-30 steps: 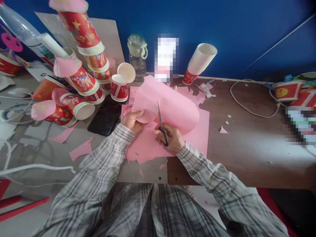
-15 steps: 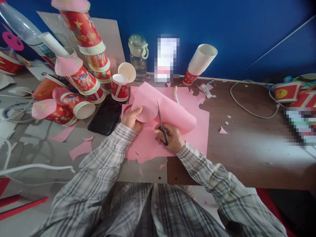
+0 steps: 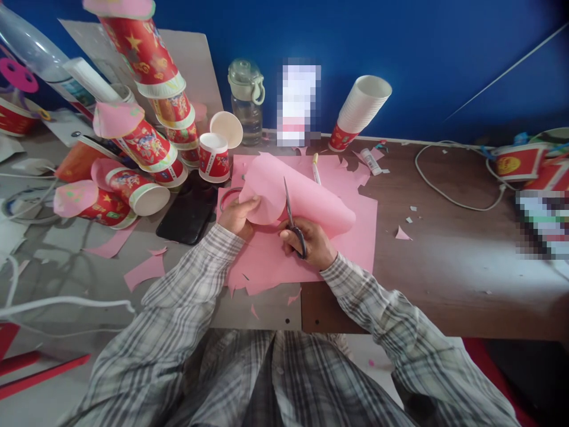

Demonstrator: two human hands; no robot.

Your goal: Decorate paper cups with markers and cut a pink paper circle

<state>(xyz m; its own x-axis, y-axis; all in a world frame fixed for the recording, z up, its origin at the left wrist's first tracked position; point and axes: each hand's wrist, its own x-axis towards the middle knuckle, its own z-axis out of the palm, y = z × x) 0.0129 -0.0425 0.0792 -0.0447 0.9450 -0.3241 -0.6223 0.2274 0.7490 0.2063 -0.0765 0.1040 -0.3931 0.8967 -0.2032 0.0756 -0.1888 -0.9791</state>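
My left hand pinches the left part of a curled sheet of pink paper, thumb on top and fingers underneath. In my right hand is a pair of scissors, its dark handles gripped and its blades pointing away from me. The blades lie against the paper, where a rounded edge curves beside them. Beneath both hands a larger pink sheet lies flat on the table. A roll of tape shows partly behind my left hand.
Decorated red paper cups stand and lie at left, some with pink tops. A black phone is near my left forearm. Behind are a water bottle and a cup stack. A marker and a cable lie beyond.
The curled pink paper has turned slightly and its rounded part has shifted a little to the right. My right hand and the scissors have moved slightly right. The view has shifted a little.
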